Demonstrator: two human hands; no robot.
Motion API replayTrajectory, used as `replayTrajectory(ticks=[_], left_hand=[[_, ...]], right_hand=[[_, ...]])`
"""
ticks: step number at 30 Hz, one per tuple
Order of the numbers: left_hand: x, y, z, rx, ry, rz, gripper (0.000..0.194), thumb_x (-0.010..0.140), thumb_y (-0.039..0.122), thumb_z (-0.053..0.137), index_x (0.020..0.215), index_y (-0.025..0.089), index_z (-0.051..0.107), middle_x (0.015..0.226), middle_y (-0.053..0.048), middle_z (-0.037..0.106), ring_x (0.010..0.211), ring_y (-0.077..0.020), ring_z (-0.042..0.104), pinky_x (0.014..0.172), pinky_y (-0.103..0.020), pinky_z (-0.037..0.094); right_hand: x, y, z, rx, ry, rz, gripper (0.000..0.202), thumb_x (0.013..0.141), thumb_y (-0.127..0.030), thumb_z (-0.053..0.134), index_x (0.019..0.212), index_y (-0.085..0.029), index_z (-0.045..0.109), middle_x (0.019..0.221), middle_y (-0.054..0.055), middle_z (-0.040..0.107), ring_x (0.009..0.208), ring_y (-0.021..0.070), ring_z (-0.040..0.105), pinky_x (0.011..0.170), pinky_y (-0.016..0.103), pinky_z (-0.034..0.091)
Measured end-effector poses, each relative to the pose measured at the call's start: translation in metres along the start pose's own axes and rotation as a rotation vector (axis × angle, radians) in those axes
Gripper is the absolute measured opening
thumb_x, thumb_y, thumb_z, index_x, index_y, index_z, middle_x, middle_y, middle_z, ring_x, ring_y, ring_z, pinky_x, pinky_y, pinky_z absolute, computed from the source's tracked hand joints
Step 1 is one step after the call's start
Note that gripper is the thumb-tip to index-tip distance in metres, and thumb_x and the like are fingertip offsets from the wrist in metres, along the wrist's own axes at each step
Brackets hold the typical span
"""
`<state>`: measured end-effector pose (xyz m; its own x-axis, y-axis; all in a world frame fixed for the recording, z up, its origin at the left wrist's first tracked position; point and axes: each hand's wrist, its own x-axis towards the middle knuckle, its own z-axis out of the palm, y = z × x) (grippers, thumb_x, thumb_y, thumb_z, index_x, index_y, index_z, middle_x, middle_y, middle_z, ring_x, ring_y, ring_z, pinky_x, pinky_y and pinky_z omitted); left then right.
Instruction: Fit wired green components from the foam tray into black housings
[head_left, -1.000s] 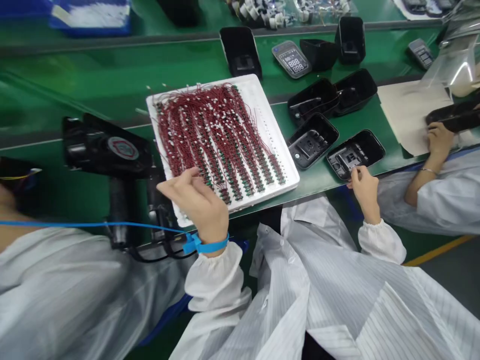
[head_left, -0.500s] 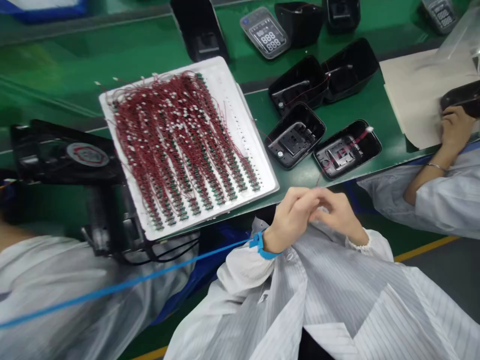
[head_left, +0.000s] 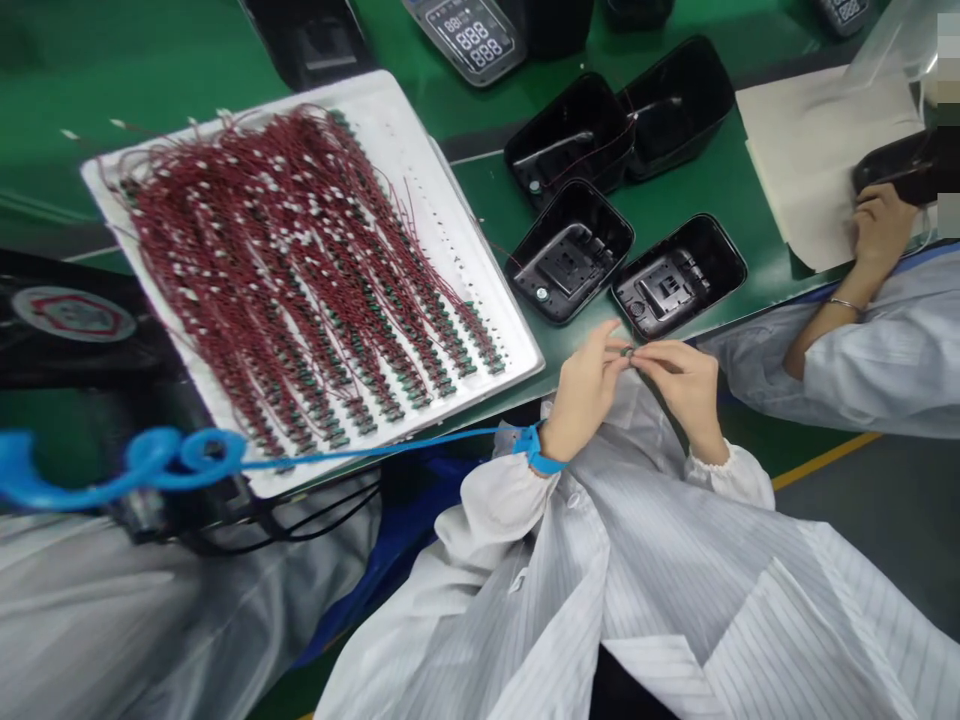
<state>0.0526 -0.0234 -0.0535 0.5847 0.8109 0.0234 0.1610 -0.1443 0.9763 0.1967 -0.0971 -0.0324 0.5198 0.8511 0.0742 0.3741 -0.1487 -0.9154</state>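
Observation:
My left hand (head_left: 585,395), with a blue strap (head_left: 541,450) at its wrist, meets my right hand (head_left: 686,385) just in front of the bench edge. Between the fingertips of both hands is a small green circuit board (head_left: 627,352), mostly covered by the fingers. Right behind them lies an open black plastic housing (head_left: 679,280) with its inside facing up. To its left is another such housing (head_left: 571,255) with a pale round piece in one corner. A white foam tray (head_left: 510,335) on the left carries rows of small green boards with red wires (head_left: 300,260) and white connectors.
Two more black housings (head_left: 566,140) lie behind, near a display unit (head_left: 472,40). A black stand (head_left: 67,310) is at the left. On the right, a co-worker's hand (head_left: 885,225) holds a dark part by a cardboard sheet (head_left: 795,150). A blue coiled cord (head_left: 180,460) stretches leftward.
My hands have spread from a clasp into a fingertip pinch, showing the green board. The red wire and white connector in the nearest housing no longer show. The view has shifted.

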Motion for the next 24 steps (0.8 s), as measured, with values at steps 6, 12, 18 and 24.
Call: replayTrajectory(ticks=[6,12,18,24], left_hand=[[0.014,0.01,-0.001,-0.097,-0.069,0.11,0.045,0.095,0.004,0.055,0.136,0.023,0.052,0.112,-0.003,0.075,0.103,-0.0131,0.074,0.099,-0.028,0.059],[0.024,0.006,0.002,-0.092,-0.08,0.068,0.043,0.093,0.002,0.056,0.131,0.022,0.052,0.111,-0.004,0.075,0.098,-0.0135,0.075,0.093,-0.027,0.059],[0.05,-0.003,0.015,-0.152,-0.049,-0.115,0.045,0.087,-0.004,0.059,0.123,0.022,0.054,0.104,-0.002,0.076,0.088,-0.0138,0.075,0.084,-0.026,0.058],[0.058,-0.007,0.025,-0.265,-0.013,-0.183,0.039,0.087,-0.003,0.059,0.117,0.021,0.056,0.105,-0.001,0.074,0.08,-0.0102,0.073,0.08,-0.024,0.058]], right_hand=[[0.013,0.007,-0.007,0.26,-0.03,0.168,0.044,0.068,-0.041,0.09,0.098,-0.025,0.064,0.09,-0.001,0.077,0.087,0.0191,0.078,0.085,0.034,0.066],[0.013,0.005,0.001,0.152,0.082,0.078,0.044,0.074,-0.04,0.087,0.103,-0.026,0.057,0.079,-0.005,0.073,0.081,0.0177,0.077,0.083,0.031,0.064],[0.033,0.01,-0.009,-0.254,-0.032,-0.13,0.026,0.089,-0.037,0.073,0.111,-0.026,0.066,0.092,0.001,0.078,0.087,0.02,0.076,0.087,0.035,0.063],[0.055,0.011,-0.03,-0.526,-0.267,-0.334,0.012,0.095,-0.03,0.069,0.094,-0.026,0.079,0.098,0.003,0.08,0.089,0.0202,0.075,0.085,0.034,0.061]])
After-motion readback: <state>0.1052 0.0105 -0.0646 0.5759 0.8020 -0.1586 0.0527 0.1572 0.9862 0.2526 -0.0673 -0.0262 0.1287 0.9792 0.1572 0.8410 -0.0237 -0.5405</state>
